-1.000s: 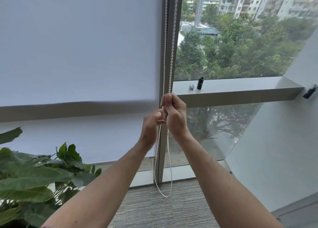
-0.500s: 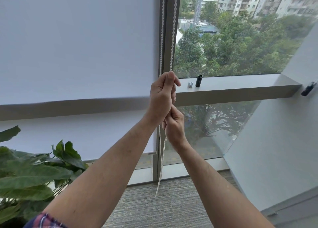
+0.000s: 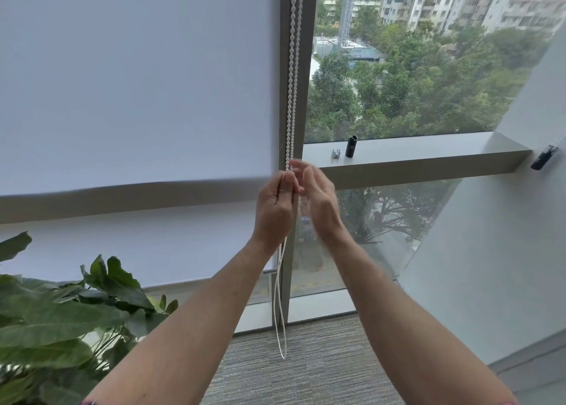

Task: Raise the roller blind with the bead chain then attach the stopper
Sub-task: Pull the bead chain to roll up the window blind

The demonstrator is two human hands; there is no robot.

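Observation:
A white roller blind [image 3: 137,77] covers the left window; its bottom edge hangs at about the height of my hands. The white bead chain [image 3: 293,68] runs down along the grey window post and loops just above the floor. My left hand [image 3: 275,208] is closed around the chain at the post. Just right of the chain, my right hand [image 3: 318,202] is blurred, its fingers spread and no chain visibly in them. A small silver stopper [image 3: 336,153] and a black cylinder [image 3: 351,146] stand on the window ledge [image 3: 428,153].
A large green plant [image 3: 61,322] fills the lower left. A white slanted wall [image 3: 505,251] rises at the right, with a black chain holder [image 3: 543,161] on it. Grey carpet [image 3: 306,371] lies below.
The left hand has come down the chain from above the right hand. The right hand has let go and risen, fingers apart. The blind's bottom edge looks slightly higher.

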